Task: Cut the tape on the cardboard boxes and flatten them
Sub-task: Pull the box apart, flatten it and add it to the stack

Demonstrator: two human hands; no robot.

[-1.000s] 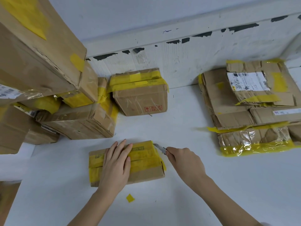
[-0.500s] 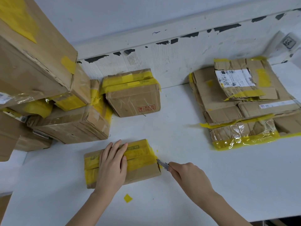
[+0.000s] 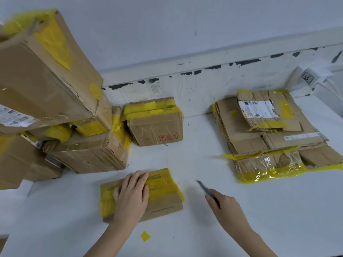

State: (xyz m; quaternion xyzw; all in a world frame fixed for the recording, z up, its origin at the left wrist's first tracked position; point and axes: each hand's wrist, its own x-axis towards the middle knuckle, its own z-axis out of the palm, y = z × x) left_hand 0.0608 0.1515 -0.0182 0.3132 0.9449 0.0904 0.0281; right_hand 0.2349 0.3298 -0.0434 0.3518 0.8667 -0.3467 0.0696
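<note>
A small flat cardboard box point(image 3: 163, 199) wrapped in yellow tape lies on the white table point(image 3: 259, 210) in front of me. My left hand point(image 3: 132, 195) rests flat on its top, fingers straight. My right hand point(image 3: 225, 204) grips a utility knife point(image 3: 204, 188), blade pointing up and left, held off the table a short way right of the box and not touching it. A taped box point(image 3: 156, 125) stands against the back wall.
A tall pile of taped boxes point(image 3: 55, 108) fills the left side. Flattened cardboard point(image 3: 269, 138) with loose yellow tape lies stacked at the right. A yellow tape scrap point(image 3: 145, 236) lies near the front edge. A wall rail runs along the back.
My right hand drew the knife down the box's right end, then pulled it away to the right. My left hand stayed pressed on the box. The view tilted up.
</note>
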